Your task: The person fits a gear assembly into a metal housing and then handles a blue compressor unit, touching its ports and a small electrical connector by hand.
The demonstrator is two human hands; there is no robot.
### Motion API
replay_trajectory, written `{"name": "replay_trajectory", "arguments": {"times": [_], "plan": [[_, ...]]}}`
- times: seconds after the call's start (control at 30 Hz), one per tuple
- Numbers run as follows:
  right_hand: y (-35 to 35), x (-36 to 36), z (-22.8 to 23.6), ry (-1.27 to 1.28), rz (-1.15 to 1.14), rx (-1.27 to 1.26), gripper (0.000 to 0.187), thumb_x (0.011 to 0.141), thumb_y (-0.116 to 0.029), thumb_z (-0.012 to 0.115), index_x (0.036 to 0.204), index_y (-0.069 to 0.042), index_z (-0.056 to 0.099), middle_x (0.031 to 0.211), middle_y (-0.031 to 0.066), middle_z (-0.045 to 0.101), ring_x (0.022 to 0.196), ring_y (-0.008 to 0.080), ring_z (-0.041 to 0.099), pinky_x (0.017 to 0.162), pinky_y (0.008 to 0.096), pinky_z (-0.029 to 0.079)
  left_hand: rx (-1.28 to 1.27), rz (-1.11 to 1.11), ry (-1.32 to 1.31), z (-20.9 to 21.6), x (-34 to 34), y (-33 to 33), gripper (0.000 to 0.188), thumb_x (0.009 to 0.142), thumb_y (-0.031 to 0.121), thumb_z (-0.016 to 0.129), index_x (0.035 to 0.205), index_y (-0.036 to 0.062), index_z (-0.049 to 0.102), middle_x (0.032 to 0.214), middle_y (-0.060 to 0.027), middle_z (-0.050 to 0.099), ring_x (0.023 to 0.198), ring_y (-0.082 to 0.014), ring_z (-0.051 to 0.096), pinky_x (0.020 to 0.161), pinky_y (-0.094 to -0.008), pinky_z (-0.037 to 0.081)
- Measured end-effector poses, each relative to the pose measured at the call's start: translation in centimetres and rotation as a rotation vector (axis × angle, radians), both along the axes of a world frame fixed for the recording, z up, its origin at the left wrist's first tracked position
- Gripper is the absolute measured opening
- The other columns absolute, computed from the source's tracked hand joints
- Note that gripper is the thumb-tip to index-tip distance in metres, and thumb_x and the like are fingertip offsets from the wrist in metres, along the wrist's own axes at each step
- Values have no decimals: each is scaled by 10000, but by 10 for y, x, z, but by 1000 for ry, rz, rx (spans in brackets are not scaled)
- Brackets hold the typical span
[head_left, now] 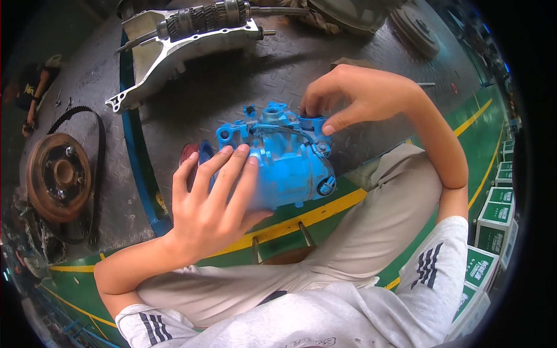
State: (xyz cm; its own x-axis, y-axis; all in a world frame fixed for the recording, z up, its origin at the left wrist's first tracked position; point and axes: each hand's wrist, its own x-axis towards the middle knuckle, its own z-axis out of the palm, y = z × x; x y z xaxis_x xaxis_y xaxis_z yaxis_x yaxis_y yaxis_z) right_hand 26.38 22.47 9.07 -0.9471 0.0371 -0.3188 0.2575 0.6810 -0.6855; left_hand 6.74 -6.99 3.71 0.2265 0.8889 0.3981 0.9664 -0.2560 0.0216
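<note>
A blue-painted compressor (284, 174), with mounting ears, a round port on top and a dark cable with a plug, sits near the table's front edge. Over its left end my left hand (209, 203) lies with spread, straight fingers, the thumb along the near side. Part of a round pulley-like end with a reddish piece (188, 152) shows behind these fingers. My right hand (348, 95) reaches across from the right, thumb and curled fingers closed about a blue lug at the compressor's far right corner. Its fingertips are partly hidden there.
An opened gearbox housing (152, 69) with a gear shaft (203, 23) stands at the far left. A rusty pulley (59, 177) and black toothed belt (100, 133) lie left on the metal table (214, 87). Green-white boxes (493, 226) line the floor at right. Another person (35, 87) is far left.
</note>
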Motion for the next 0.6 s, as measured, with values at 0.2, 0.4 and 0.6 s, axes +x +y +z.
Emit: {"name": "replay_trajectory", "arguments": {"times": [0.2, 0.4, 0.6], "plan": [[9, 2, -13, -5, -32, -205, 507, 892, -273, 871, 1267, 18, 695, 1233, 145, 749, 1112, 278, 728, 1049, 432, 569, -1, -1, 13, -1, 0, 0, 867, 718, 515, 925, 1377, 7, 685, 1402, -200, 685, 1260, -393, 657, 1144, -608, 406], [-6, -2, -20, 228, -93, -110, 524, 950, -261, 807, 1376, -1, 647, 1326, 161, 695, 1198, 274, 685, 1087, 420, 544, -5, 5, -3, 8, 4, 5, 756, 690, 467, 910, 1277, 26, 725, 1368, -175, 701, 1215, -340, 675, 1121, -603, 405], [-26, -23, -30, 495, -77, -70, 317, 1005, -69, 626, 1301, 18, 699, 1338, 172, 686, 1240, 300, 660, 1088, 411, 509, 21, -141, -176, 32, 7, 17, 498, 847, 418, 836, 1155, 38, 745, 1245, -162, 713, 1110, -362, 684, 1019, -559, 504]]}}
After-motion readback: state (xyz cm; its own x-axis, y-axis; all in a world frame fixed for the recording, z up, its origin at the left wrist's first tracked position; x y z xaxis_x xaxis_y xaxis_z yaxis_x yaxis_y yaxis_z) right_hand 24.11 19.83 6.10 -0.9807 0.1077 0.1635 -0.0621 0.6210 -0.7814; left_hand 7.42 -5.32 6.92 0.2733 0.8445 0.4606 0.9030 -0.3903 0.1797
